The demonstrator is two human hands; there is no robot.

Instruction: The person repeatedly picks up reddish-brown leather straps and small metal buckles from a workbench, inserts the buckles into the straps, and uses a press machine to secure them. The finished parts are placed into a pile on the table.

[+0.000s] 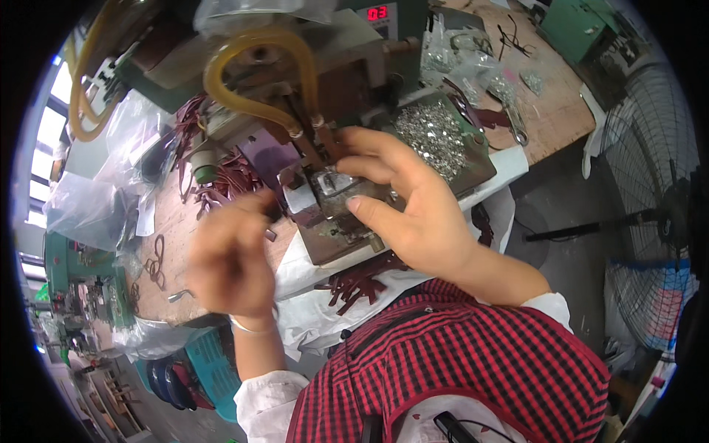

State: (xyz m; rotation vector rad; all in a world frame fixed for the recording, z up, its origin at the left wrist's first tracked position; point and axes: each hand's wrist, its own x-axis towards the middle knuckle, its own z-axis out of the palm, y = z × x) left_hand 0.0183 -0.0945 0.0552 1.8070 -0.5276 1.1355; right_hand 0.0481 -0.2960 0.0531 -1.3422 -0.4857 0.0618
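Note:
My right hand (421, 203) reaches over the work spot of a bench machine (347, 59). Its thumb and fingers are apart around a small shiny metal block (336, 181), and I see nothing held between them. Two copper-coloured bars (321, 140) with amber hoses (214, 70) come down close to the fingertips. My left hand (233, 258) is smeared by motion at the left of the machine's base, its fingers near a small metal peg (270, 235); whether it holds anything cannot be made out. Dark red straps (233, 177) lie in a heap beyond it.
A tray heaped with small silvery metal pieces (432, 136) stands right of the machine. More dark red straps (354, 284) lie on white cloth at the table's front edge. Clear plastic bags (88, 214) sit at left; a caged fan (650, 170) stands at right.

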